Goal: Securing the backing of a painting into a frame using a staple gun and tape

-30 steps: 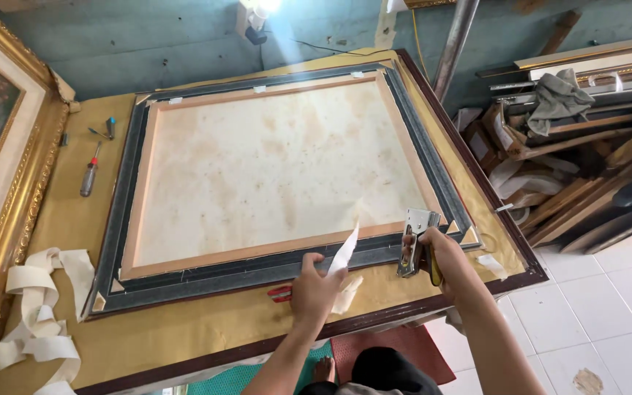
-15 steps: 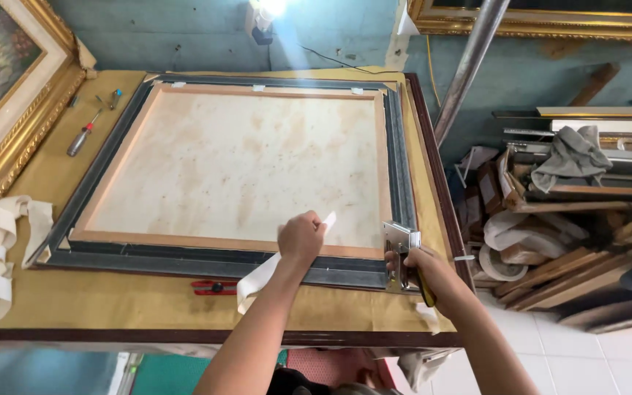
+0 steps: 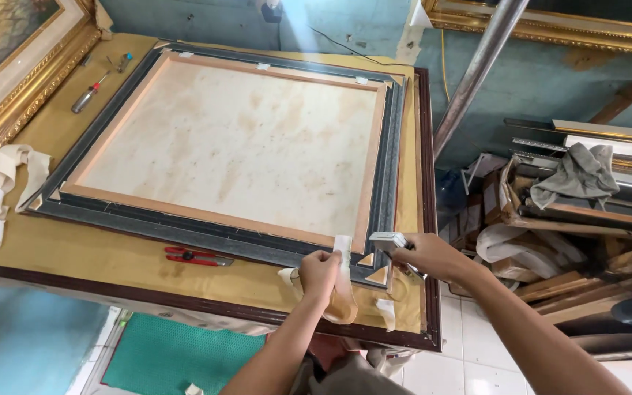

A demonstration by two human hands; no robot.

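Since the earlier frame both hands have slid toward the near right corner of the dark picture frame (image 3: 206,234), which lies face down on the brown-covered table (image 3: 111,263). The left hand (image 3: 320,272) pinches a strip of white tape (image 3: 343,256) upright at the frame's near edge, its loose tail curling down toward the table edge. The right hand (image 3: 426,254) is closed around a metal staple gun (image 3: 389,241) just right of the corner. To fix the strip well, I judge it should be pulled flat and taut across the joint, with the gun pressed square before firing. Red snips (image 3: 195,256) lie nearby, left.
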